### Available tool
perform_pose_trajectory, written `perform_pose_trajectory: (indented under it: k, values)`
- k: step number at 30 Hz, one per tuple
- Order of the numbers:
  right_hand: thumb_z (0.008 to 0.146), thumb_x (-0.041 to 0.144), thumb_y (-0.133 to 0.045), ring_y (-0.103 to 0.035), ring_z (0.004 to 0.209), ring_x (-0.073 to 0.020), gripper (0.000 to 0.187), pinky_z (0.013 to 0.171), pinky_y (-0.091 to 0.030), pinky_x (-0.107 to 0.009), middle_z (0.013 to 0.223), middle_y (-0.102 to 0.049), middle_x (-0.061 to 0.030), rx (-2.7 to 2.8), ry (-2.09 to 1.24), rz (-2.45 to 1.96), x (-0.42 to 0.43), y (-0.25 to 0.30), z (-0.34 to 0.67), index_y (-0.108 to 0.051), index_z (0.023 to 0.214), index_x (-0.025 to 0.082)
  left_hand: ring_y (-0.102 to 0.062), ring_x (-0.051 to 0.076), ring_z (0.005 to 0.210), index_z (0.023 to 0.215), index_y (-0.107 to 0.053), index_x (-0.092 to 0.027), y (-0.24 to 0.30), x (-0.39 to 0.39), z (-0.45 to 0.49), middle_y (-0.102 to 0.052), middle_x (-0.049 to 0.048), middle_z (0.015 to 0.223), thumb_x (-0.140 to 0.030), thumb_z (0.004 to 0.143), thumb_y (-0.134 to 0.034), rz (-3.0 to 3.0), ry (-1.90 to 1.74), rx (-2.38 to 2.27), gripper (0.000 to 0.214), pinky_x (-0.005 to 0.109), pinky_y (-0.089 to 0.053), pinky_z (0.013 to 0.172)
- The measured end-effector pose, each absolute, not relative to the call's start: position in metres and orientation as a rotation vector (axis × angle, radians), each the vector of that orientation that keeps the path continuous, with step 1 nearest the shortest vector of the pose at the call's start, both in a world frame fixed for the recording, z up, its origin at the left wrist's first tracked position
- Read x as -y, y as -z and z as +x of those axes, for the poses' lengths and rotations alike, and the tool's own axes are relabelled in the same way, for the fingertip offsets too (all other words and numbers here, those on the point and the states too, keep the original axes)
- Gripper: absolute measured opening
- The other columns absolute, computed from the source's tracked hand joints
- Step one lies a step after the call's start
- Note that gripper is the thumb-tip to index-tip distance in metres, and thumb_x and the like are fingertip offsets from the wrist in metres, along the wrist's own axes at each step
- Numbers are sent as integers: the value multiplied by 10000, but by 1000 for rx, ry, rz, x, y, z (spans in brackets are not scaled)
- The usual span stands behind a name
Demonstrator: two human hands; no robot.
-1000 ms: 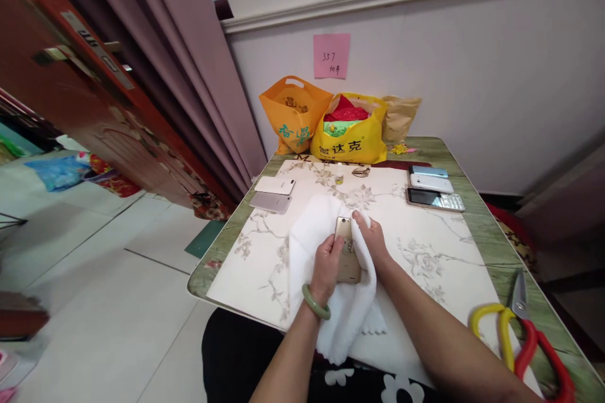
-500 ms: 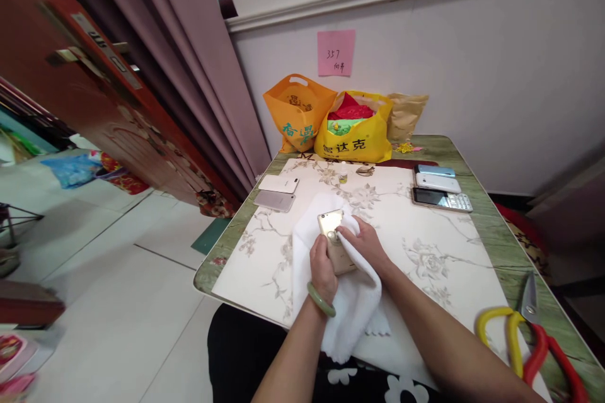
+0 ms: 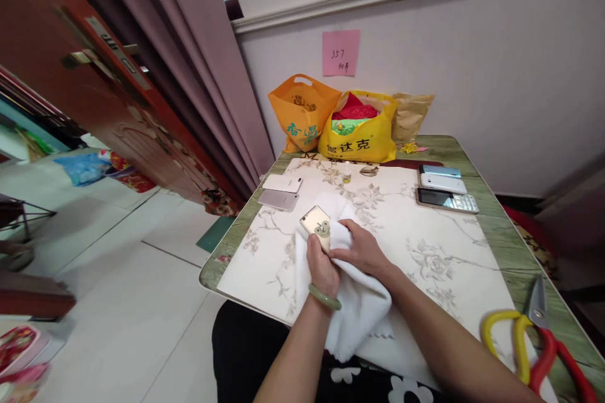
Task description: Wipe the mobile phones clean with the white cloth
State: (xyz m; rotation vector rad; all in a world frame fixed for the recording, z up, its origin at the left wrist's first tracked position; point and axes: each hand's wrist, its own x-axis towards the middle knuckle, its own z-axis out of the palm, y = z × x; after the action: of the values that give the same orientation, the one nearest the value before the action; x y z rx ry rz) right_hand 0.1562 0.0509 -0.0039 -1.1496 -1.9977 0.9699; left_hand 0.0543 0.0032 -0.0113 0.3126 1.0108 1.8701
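Observation:
A gold smartphone with a round, face-like ornament on its back is tilted in my left hand, whose fingers wrap round its lower part. My right hand pinches a white cloth against the phone's right side. The cloth spreads under the phone and hangs toward the table's front edge. A green bangle circles my left wrist. To the left lie a white phone and a silver-grey phone, side by side.
Along the right lie a keypad phone, a white phone and a blue one. Scissors with yellow and red handles rest at the front right. A small bottle stands before a yellow bag and an orange bag.
The phone has tilted to the left, uncovering its ornament more fully. My right hand and the cloth have slid down from the phone's upper back to its lower right side.

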Motion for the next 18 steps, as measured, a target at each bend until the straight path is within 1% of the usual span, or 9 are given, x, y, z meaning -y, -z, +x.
perform_pose_trajectory:
  k: [2,5,7,9,11,12,14,16,18]
  values:
    - [656,477,-741,-599,869,-220,523,761,-443,-326,1002,-664,-22,1967,-904,-1218,-49,6,152,-594,1106,252,-626,205,981,996,-640,-179,12,-3,55,-674,57,1013,-451,843,-576,341,-1881,-991,319,346,-474,919]
    - [858,462,-532,-591,758,-191,250,715,-431,-304,847,-666,-13,1878,-862,-1248,-47,9,150,-631,955,253,-626,189,934,943,-637,-178,14,-3,55,-670,45,955,-458,849,-573,366,-1881,-993,302,330,-475,905]
    - [917,449,-431,-589,730,-186,281,710,-428,-301,802,-661,-15,1860,-846,-1245,-47,9,150,-635,911,256,-624,190,949,953,-640,-176,14,-3,56,-670,49,970,-464,853,-568,379,-1882,-1009,313,323,-470,913]
    - [856,502,-530,-596,768,-207,290,723,-428,-315,861,-672,-25,1906,-790,-1263,-46,9,150,-629,974,256,-622,199,974,991,-641,-180,13,-2,56,-671,55,999,-468,854,-567,372,-1873,-999,327,329,-470,918]
    - [751,541,-652,-599,807,-231,410,728,-427,-328,923,-676,-36,1960,-727,-1297,-45,8,149,-610,1044,257,-621,206,991,1028,-638,-185,13,-2,56,-670,60,1024,-463,857,-565,363,-1858,-966,334,343,-471,927]
    - [744,544,-658,-600,804,-233,416,724,-425,-328,917,-675,-35,1968,-714,-1310,-44,8,149,-606,1042,259,-620,207,994,1032,-638,-187,12,-2,56,-670,61,1030,-458,860,-562,364,-1851,-958,330,347,-470,932]
    - [841,516,-551,-600,757,-214,291,705,-419,-316,845,-669,-24,1939,-733,-1316,-44,8,149,-614,973,264,-618,202,1004,1021,-640,-185,12,-1,55,-669,63,1047,-452,871,-552,378,-1849,-971,318,343,-461,950]
    - [901,477,-464,-596,719,-199,262,688,-412,-305,792,-660,-16,1917,-750,-1307,-44,9,148,-616,921,265,-614,200,1024,1015,-641,-184,12,-1,55,-667,65,1064,-450,882,-540,392,-1852,-987,314,337,-452,966]
    - [840,516,-552,-594,725,-209,281,680,-409,-307,807,-663,-19,1936,-713,-1313,-44,9,148,-614,938,261,-614,208,1036,1030,-640,-184,12,-1,56,-668,70,1068,-452,885,-535,390,-1854,-975,322,342,-454,966]
